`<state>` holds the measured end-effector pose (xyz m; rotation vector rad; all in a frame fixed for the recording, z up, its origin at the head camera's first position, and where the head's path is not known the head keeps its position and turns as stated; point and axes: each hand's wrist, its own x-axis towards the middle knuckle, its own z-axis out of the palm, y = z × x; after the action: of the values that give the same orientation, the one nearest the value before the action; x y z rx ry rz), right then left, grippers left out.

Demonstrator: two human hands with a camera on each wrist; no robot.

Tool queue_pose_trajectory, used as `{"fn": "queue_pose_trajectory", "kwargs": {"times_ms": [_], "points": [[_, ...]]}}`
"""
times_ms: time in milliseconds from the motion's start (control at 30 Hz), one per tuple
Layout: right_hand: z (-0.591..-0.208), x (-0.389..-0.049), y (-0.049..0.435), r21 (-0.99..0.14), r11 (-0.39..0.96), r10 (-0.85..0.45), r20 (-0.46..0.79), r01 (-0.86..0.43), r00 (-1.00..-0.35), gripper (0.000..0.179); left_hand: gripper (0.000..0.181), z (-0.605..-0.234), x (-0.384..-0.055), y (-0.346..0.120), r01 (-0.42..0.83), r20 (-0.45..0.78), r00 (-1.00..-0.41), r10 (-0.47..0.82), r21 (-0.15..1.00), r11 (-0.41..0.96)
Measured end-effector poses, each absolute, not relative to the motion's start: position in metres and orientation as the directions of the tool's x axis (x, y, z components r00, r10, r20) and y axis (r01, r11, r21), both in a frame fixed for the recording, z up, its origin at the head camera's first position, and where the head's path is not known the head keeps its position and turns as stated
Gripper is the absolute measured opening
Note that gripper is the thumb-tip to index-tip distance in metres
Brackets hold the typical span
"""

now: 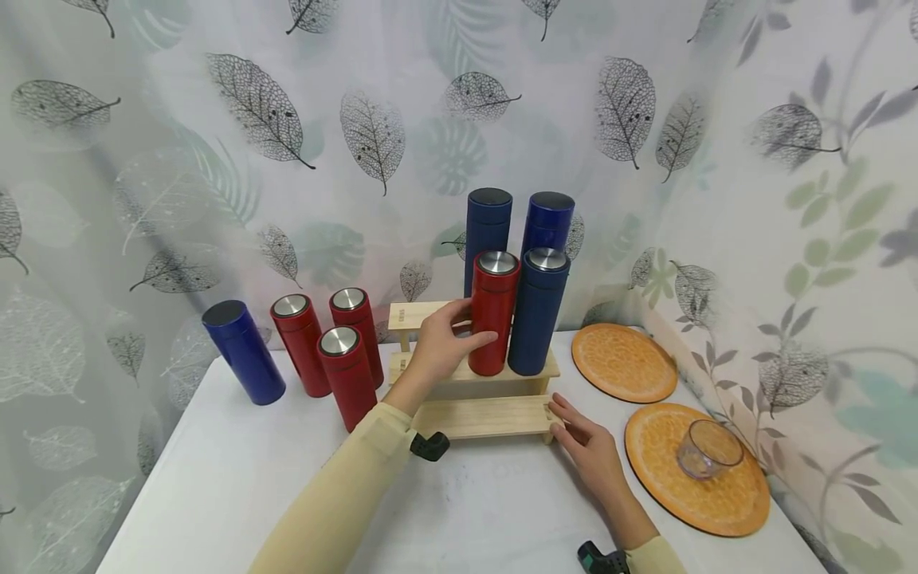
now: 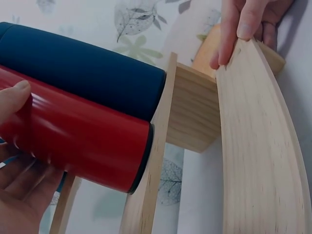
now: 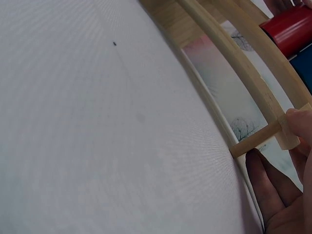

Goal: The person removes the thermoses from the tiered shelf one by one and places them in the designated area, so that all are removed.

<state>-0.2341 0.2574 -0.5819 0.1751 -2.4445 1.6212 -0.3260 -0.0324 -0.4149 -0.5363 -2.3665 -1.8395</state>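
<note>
A red thermos flask (image 1: 495,307) with a silver lid is in my left hand (image 1: 443,344), thumb on one side and fingers on the other. Its base sits at the middle tier of a three-step wooden rack (image 1: 473,418), tight beside a dark blue flask (image 1: 538,319). In the left wrist view the red flask (image 2: 83,134) overlaps the blue one. My right hand (image 1: 591,450) grips the right end of the rack's lowest tier. Seen from the right wrist, the thumb lies at the shelf end (image 3: 288,134), with fingers below near the rack's leg.
Behind, a navy flask (image 1: 488,231) and a brighter blue flask (image 1: 548,219) stand on the top tier. At left on the white table are a blue flask (image 1: 244,351) and several red flasks (image 1: 347,383). Two round orange mats (image 1: 624,363) lie at right, one under a clear glass (image 1: 706,450).
</note>
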Motion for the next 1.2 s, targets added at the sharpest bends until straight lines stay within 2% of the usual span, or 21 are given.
{"fn": "queue_pose_trajectory", "kwargs": {"times_ms": [367,833,1200], "points": [[-0.580,-0.234,0.255,-0.896,0.393,0.014,0.231,-0.207,-0.973,0.045,0.069,-0.412,-0.316,-0.041,0.316,0.279,-0.944,0.177,0.919,0.234],[-0.576,-0.234,0.255,-0.887,0.413,0.019,0.237,-0.209,-0.971,0.045,0.065,-0.410,-0.293,-0.064,0.378,0.342,-0.922,0.181,0.898,0.225],[-0.580,-0.234,0.256,-0.890,0.412,0.029,0.225,-0.193,-0.974,0.045,0.066,-0.412,-0.276,-0.080,0.380,0.347,-0.921,0.180,0.900,0.212]]}}
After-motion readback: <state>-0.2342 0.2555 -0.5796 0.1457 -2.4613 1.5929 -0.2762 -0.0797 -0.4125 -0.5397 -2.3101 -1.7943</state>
